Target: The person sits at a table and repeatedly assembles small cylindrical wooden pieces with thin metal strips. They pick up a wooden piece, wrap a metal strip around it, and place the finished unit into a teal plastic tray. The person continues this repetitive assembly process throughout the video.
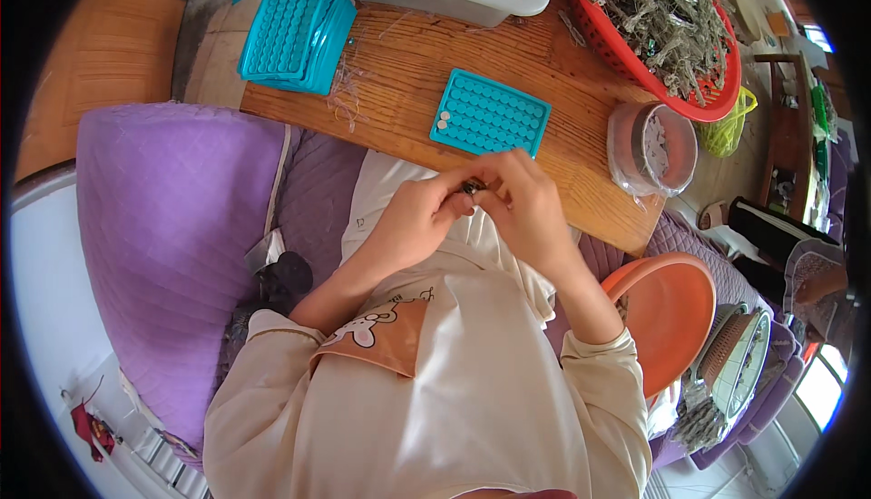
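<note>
My left hand (426, 210) and my right hand (522, 195) meet above my lap, just in front of the table's near edge. Between their fingertips is a small dark, shiny piece (473, 187), mostly covered by the fingers, so its kind cannot be made out. Both hands are closed in a pinch on it. Just beyond them on the wooden table lies a turquoise tray (494, 111) with rows of round pockets. Two small pale discs (443, 121) sit in pockets at its left end.
Stacked turquoise trays (295, 36) stand at the table's left. Behind are a white bin (490, 11) of brown pieces and a red basket (626, 62) heaped with grey-green bundles. A plastic-lined tub (626, 150) stands at the right edge; an orange basin (676, 317) is beside my right arm.
</note>
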Tool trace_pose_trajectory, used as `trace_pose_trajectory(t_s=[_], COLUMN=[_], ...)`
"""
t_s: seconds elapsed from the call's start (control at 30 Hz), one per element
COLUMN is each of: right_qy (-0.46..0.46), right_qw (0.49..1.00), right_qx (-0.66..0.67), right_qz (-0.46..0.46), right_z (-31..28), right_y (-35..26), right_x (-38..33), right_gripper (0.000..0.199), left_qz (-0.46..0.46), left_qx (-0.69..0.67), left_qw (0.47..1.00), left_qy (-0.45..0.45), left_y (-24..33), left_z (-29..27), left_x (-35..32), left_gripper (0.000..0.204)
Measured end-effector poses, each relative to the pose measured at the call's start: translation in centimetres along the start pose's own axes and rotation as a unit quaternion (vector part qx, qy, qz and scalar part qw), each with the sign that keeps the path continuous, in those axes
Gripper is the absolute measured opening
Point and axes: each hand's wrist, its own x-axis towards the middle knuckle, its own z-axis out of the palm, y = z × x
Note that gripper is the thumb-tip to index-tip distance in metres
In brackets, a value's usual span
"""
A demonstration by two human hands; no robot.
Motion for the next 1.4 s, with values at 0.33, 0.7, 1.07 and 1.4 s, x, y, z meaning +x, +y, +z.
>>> trace_pose_trajectory(t_s=[0.33,0.7,1.07,1.4], right_qy=[-0.290,0.073,0.104,0.303], right_qw=[0.952,0.986,0.902,0.950], right_qx=[-0.076,-0.086,-0.418,-0.029], right_qz=[-0.065,-0.119,0.031,-0.064], right_z=[-4.6,-4.9,0.2,-2.2], right_y=[0.2,0.8,4.4,1.1], right_x=[4.2,25.9,34.0,30.3], right_gripper=[0.050,0.024,0.017,0.019], left_qz=[0.016,-0.037,-0.054,0.016], left_qx=[-0.223,-0.285,-0.359,-0.404], left_qw=[0.966,0.945,0.914,0.913], left_qy=[-0.130,-0.158,-0.181,-0.061], left_y=[-1.4,-2.0,-2.2,-3.7], left_z=[0.5,-1.3,-0.6,-0.6], left_x=[0.5,2.1,1.7,3.8], left_gripper=[0.024,0.024,0.029,0.026])
